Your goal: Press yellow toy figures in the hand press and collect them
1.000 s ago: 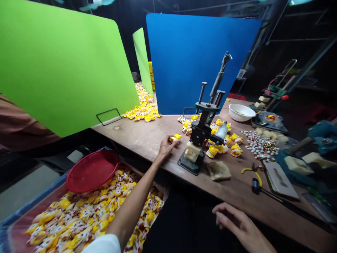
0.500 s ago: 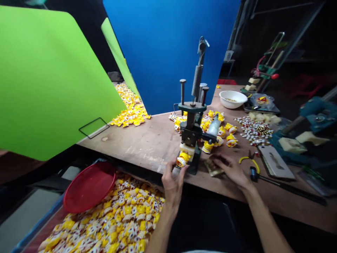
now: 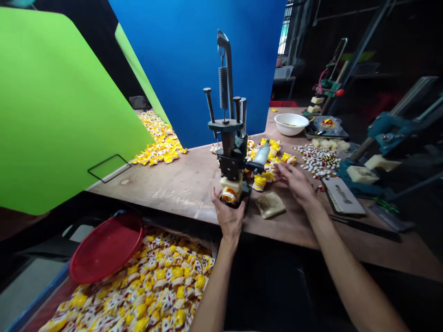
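Note:
My left hand (image 3: pixel 229 219) is at the foot of a hand press (image 3: pixel 230 161), thumb and fingers curled around both sides of a small yellow-and-white plastic toy piece (image 3: pixel 229 195). That piece sits right under the press's cream block (image 3: pixel 231 183). My right hand (image 3: pixel 297 184) is stretched out over the table, fingers apart, its tips beside a heap of yellow-and-white toy pieces (image 3: pixel 273 146) behind the press. Whether the fingertips touch a piece is hard to tell. Below this hand lies a square, stained pad (image 3: pixel 271 205).
Small red, white and gold beads (image 3: pixel 320 160) lie at right, near a white bowl (image 3: pixel 291 124), a phone (image 3: pixel 343 197) and a second press (image 3: pixel 384 133). Many toy pieces fill a bin (image 3: pixel 162 286) below left, beside a red basin (image 3: pixel 107 249). Green (image 3: pixel 51 110) and blue (image 3: pixel 194 60) panels stand behind.
My right hand has left the square pad and moved forward to the heap of toy pieces. My left hand stays at the piece under the press. The view has swung to the right.

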Available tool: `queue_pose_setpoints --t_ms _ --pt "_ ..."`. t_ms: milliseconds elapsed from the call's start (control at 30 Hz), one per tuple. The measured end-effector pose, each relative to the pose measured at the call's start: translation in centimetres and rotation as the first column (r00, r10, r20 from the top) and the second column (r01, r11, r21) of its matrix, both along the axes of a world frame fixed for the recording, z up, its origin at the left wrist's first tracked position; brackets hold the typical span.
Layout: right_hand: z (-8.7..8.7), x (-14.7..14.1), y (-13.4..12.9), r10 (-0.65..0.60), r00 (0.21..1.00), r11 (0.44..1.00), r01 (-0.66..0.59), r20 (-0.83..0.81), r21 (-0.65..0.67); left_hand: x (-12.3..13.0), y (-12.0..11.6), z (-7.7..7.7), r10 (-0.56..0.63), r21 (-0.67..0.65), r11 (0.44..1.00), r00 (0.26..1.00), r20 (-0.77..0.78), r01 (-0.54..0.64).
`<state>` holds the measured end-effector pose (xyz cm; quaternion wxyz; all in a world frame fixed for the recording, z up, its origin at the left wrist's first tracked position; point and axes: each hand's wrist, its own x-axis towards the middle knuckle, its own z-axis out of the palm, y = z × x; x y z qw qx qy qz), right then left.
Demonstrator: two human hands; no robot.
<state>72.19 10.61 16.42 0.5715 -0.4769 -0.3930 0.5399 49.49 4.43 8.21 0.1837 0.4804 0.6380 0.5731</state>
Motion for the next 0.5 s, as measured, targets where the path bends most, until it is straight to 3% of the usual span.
queue_pose_setpoints --t_ms 67,167,267,333,400,433,500 --pt "2.0 -1.6 3.9 0.062 0.993 0.998 -0.065 -0.105 -0.023 0.4 0.4 0.0 0.056 -0.060 0.997 0.998 -0.019 -0.057" --pt "6.0 -3.6 9.1 0.119 0.971 0.992 -0.126 -0.207 -0.020 0.5 0.5 0.1 0.085 -0.041 0.996 0.996 0.005 -0.084" --pt "11.4 -4.6 11.4 0.153 0.944 0.988 -0.138 -0.293 0.072 -0.1 0.2 0.2 0.062 -0.007 0.998 0.996 0.067 -0.062" --pt "15.0 -5.3 10.3 0.231 0.929 0.962 -0.174 -0.289 0.208 -0.6 -0.1 0.1 0.069 -0.002 0.998 0.992 0.104 -0.069" --pt "17.3 -6.8 6.9 0.298 0.936 0.897 -0.208 -0.186 0.390 -1.2 -0.3 0.1 0.092 -0.002 0.996 0.989 0.117 -0.093" --pt "17.6 -7.8 4.6 0.316 0.945 0.849 -0.240 -0.089 0.471 -1.4 -0.4 0.1 0.110 -0.009 0.994 0.988 0.109 -0.110" --pt "16.0 -10.0 -0.4 0.328 0.937 0.742 -0.335 0.121 0.580 -1.6 -0.7 0.2 0.118 -0.098 0.989 0.992 0.035 -0.114"
